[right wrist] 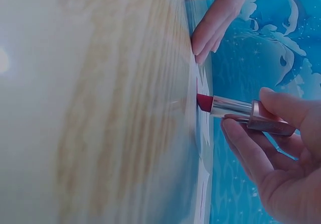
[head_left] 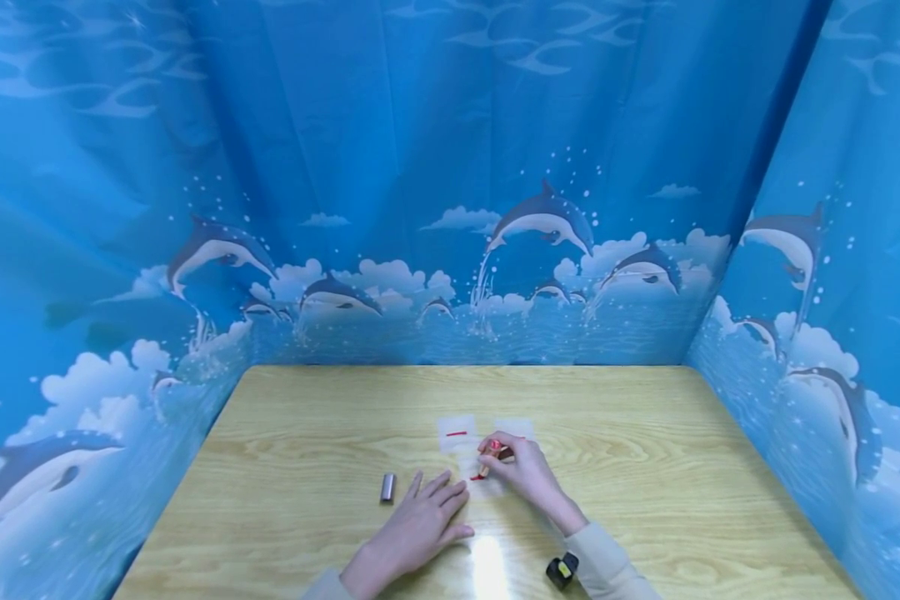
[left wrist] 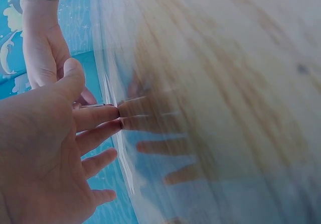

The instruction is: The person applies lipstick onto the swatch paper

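My right hand [head_left: 528, 472] pinches a lipstick [right wrist: 233, 108] with a metallic tube. Its red tip meets a thin white sheet [head_left: 489, 489] on the table, where a short red streak shows. My left hand [head_left: 423, 523] lies palm down with straight, spread fingers, its fingertips at that sheet's left edge. Two more white sheets lie just beyond: the left one [head_left: 450, 447] bears a red stroke [head_left: 456, 433], and the right one [head_left: 521, 425] is partly covered by my right hand. A shiny metallic lipstick cap [head_left: 387, 488] is left of my left fingers.
A wood-grain table [head_left: 307, 417] with a glossy surface carries everything. Blue curtains [head_left: 390, 150] printed with dolphins hang behind it and along both sides. A small black device [head_left: 562, 571] is at my right wrist, by the light sleeve.
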